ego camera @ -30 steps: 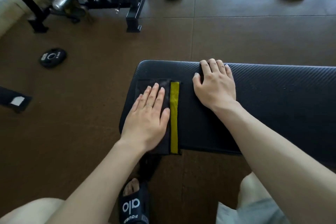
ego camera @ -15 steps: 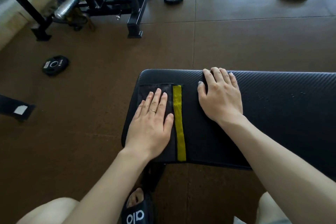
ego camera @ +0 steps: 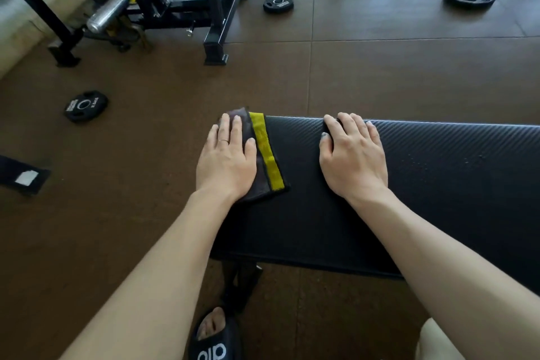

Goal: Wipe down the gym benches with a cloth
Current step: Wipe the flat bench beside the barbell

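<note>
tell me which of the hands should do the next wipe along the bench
Left. The left hand lies flat on the cloth at the end of the bench, so it can likely sweep it along the pad. The right hand only rests on bare pad, bracing at the far edge.

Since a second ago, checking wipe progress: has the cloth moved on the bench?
Yes. The cloth has slid left under the left hand to the bench end, now overhanging it and tilted.
</note>
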Action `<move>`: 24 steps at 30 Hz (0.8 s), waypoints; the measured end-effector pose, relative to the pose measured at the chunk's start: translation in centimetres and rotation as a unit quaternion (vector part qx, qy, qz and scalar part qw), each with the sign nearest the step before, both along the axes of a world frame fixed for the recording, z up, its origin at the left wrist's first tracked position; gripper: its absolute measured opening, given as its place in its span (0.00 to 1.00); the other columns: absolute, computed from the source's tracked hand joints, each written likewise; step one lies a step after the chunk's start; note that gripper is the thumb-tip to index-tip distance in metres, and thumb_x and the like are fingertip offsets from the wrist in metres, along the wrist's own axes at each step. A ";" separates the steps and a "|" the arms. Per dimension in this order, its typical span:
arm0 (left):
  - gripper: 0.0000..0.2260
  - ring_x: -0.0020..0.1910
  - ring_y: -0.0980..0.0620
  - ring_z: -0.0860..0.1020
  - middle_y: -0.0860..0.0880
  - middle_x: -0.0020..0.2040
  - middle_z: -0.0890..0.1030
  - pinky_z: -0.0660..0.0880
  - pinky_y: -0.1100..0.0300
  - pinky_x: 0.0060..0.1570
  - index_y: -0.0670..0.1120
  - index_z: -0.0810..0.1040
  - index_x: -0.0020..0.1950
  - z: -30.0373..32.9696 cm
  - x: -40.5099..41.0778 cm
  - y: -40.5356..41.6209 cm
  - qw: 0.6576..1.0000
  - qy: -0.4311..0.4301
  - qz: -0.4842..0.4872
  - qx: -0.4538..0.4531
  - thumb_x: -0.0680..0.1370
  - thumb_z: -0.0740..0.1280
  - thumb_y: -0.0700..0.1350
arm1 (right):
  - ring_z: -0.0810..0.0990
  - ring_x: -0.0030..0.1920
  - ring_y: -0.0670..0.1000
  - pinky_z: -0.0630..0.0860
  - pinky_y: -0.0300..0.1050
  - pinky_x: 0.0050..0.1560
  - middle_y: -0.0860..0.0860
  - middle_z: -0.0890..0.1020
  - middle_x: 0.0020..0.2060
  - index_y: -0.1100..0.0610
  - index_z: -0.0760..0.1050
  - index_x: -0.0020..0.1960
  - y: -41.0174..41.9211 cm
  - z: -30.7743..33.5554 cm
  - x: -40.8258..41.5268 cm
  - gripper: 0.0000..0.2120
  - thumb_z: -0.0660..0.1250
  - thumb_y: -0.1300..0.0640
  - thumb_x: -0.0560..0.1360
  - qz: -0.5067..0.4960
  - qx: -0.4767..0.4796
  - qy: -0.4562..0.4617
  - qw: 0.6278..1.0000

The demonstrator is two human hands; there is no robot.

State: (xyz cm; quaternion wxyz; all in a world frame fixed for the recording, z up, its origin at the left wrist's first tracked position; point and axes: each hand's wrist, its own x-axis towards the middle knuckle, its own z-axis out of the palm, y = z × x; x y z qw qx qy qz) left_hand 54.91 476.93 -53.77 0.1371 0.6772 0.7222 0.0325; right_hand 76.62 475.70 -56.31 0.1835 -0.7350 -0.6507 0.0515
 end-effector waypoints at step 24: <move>0.28 0.71 0.39 0.72 0.40 0.76 0.67 0.72 0.43 0.61 0.43 0.54 0.82 0.8 -0.7 -5.0 0.994 -0.014 0.111 0.005 0.86 0.49 0.58 | 0.58 0.81 0.53 0.49 0.54 0.82 0.52 0.66 0.79 0.52 0.64 0.80 -0.4 0.2 -0.8 0.25 0.50 0.49 0.85 0.000 -0.008 -0.023 1.000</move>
